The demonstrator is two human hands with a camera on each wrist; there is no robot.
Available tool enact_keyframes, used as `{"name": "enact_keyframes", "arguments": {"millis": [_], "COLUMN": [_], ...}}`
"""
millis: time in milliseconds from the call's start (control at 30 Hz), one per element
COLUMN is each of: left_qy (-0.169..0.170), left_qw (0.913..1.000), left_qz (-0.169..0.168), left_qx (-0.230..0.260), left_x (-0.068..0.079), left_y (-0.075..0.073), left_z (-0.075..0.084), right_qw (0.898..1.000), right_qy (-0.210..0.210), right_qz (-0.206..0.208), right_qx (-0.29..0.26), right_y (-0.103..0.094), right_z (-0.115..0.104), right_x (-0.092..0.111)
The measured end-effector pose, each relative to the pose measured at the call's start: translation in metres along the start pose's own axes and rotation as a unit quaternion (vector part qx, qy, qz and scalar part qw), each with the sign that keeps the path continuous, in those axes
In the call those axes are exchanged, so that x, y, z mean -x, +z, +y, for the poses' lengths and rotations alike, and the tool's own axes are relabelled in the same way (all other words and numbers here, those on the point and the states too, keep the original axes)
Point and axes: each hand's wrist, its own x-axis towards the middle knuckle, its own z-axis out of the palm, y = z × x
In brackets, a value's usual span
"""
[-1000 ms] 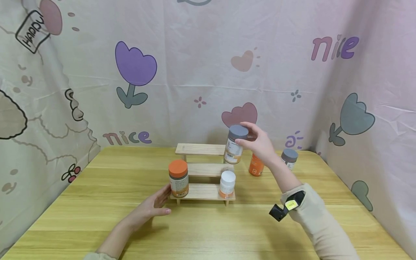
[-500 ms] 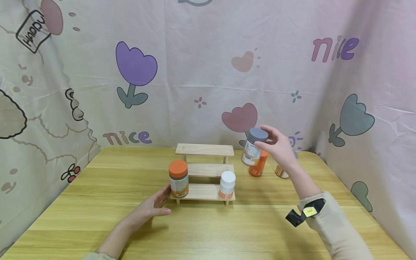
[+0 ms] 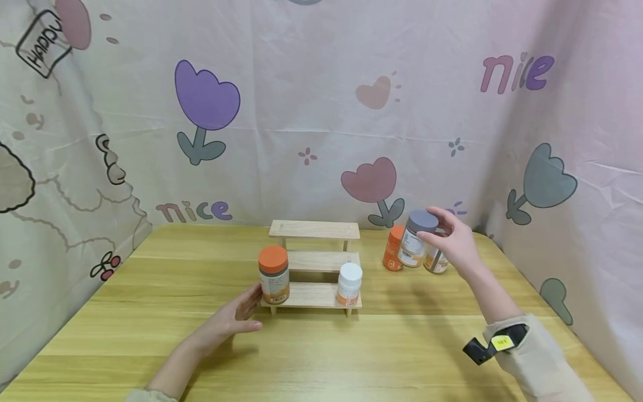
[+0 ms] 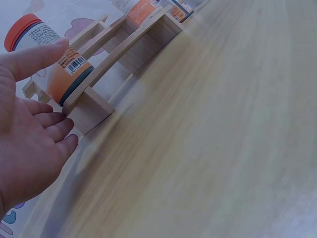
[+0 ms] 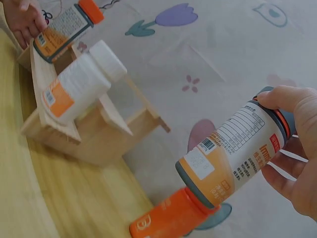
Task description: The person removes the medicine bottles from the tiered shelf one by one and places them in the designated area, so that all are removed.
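Note:
My right hand (image 3: 454,243) grips a grey-capped supplement bottle (image 3: 413,245) by its lid, in front of two other bottles at the right. In the right wrist view that bottle (image 5: 233,148) hangs tilted, its white and orange label showing. My left hand (image 3: 228,324) is beside an orange-capped bottle (image 3: 274,279) on the left end of the lowest step of the wooden rack (image 3: 313,296). Its fingers are loosely extended at the bottle's side, and the thumb stands apart. A small white bottle (image 3: 349,285) stands on the right end of the same step.
An orange bottle (image 3: 392,254) stands on the table right of the rack, partly covered by the held bottle. Another bottle (image 3: 436,261) is behind the held bottle, half hidden. A patterned cloth (image 3: 301,111) hangs behind the table (image 3: 150,279).
My right hand has carried the grey-capped bottle rightward and somewhat down, from beside the rack's top step to in front of the bottles at the right. My left hand stays by the orange-capped bottle.

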Motion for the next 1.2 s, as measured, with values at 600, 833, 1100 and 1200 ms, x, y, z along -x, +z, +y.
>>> {"name": "enact_keyframes", "arguments": {"millis": [600, 833, 1100, 1200], "left_qy": [-0.007, 0.005, 0.005, 0.001], "left_qw": [1.0000, 1.0000, 1.0000, 1.0000], "left_qz": [0.004, 0.000, 0.000, 0.000], "left_qx": [0.001, -0.001, -0.001, -0.002], "left_x": [0.000, -0.001, -0.001, -0.001], "left_y": [-0.002, -0.001, -0.001, -0.001], "left_z": [-0.001, 0.001, 0.001, 0.000], "right_qw": [0.997, 0.996, 0.995, 0.995], "right_qy": [0.046, 0.074, 0.086, 0.088], "right_qz": [0.011, 0.006, 0.002, -0.001], "right_qx": [0.054, 0.053, 0.049, 0.044], "right_y": [-0.013, -0.008, -0.002, 0.000], "right_z": [0.053, 0.069, 0.078, 0.080], "right_x": [0.010, 0.016, 0.020, 0.021]}}
